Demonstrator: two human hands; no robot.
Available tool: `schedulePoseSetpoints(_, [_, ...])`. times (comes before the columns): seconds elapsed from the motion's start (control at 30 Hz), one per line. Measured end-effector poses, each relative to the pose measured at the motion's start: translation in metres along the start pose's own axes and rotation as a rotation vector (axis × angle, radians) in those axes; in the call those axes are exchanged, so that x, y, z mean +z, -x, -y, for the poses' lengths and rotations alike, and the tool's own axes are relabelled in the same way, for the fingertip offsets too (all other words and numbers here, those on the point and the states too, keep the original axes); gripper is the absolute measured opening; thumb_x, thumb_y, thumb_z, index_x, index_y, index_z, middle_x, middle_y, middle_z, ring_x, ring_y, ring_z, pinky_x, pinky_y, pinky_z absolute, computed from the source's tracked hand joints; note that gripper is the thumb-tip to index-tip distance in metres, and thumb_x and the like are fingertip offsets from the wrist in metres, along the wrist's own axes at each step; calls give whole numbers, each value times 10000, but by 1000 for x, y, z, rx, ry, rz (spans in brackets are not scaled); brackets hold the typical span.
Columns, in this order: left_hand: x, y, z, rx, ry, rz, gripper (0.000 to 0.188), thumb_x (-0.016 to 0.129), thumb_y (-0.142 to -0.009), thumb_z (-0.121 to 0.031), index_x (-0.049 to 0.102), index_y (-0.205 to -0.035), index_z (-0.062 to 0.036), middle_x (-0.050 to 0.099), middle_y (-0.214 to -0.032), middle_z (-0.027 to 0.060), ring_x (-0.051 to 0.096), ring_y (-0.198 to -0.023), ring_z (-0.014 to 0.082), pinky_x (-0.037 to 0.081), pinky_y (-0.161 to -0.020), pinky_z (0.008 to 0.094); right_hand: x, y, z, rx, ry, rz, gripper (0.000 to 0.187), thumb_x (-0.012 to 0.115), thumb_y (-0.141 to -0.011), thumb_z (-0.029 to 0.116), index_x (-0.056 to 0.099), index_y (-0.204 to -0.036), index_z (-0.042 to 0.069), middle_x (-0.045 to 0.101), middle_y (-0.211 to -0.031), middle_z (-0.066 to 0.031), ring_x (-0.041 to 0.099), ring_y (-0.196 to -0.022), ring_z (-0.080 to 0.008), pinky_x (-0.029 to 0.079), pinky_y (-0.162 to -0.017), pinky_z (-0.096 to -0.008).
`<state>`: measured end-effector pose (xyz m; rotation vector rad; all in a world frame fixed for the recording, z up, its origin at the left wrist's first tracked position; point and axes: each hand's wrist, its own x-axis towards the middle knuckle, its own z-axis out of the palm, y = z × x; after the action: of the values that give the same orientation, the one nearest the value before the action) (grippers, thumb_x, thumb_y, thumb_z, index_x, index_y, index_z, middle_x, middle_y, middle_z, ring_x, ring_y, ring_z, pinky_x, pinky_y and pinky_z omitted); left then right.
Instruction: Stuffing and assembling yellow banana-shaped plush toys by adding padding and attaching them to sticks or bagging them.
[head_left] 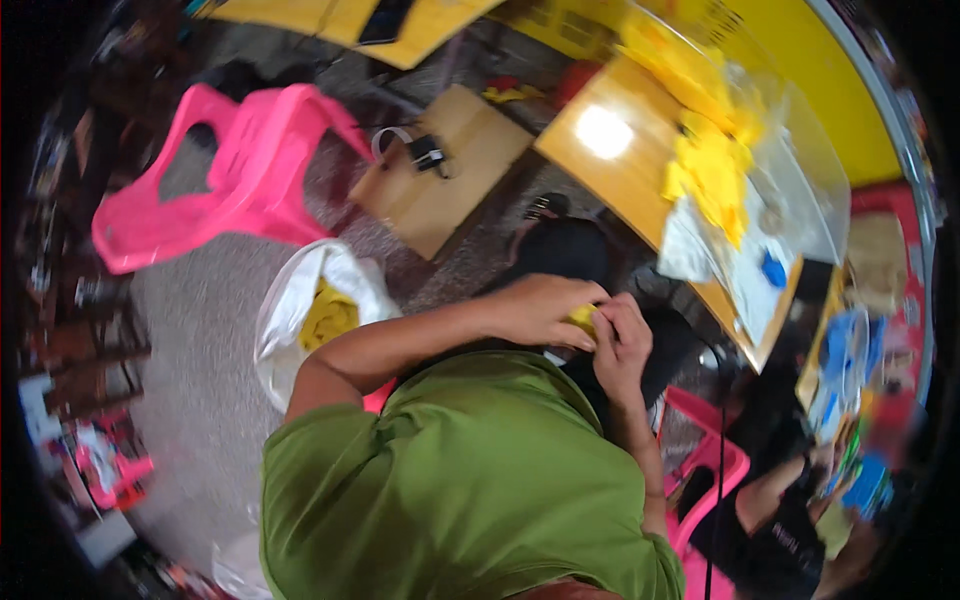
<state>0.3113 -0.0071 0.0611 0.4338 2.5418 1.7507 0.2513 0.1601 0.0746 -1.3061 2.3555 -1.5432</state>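
Note:
Over my lap, my left hand (548, 310) and my right hand (622, 335) meet with bent fingers around a small yellow piece (582, 318). Only a little of it shows between the fingers, so its exact kind cannot be made out. To my left stands a white sack (350, 270) with its mouth wide, holding yellow pieces (330, 318) of similar colour. On the wooden table (585, 135) ahead to the right lies a heap of yellow pieces (712, 165), beside white sheets (685, 240) and a small blue object (773, 268).
A pink plastic chair (245, 170) stands ahead left. A flat cardboard sheet (450, 170) with a dark device (427, 152) on it lies ahead. A phone-like black object (385, 20) rests on the far table (340, 18). Another person (780, 520) sits to my right, near blue items (850, 350).

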Motion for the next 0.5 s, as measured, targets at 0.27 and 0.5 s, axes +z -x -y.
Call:
schedulePoseSetpoints(0.27, [17,52,16,-239,-102,-298,326,608,-810,-357,574,-824,-33,603,-758,199,598,-728,379,443,-627,463,-8,11,-18,407,-372,34,104,529,-893,44,590,-864,-35,547,-743,-29,527,-633,-75,423,-588,-192])
schedulePoseSetpoints(0.5, [-21,80,53,-566,393,-483,252,536,-910,-303,577,-913,-55,560,-706,36,555,-617,124,448,-533,273,-8,6,-44,549,-292,147,90,573,-872,66,613,-829,-3,574,-680,-7,544,-605,-66,450,-554,-204])
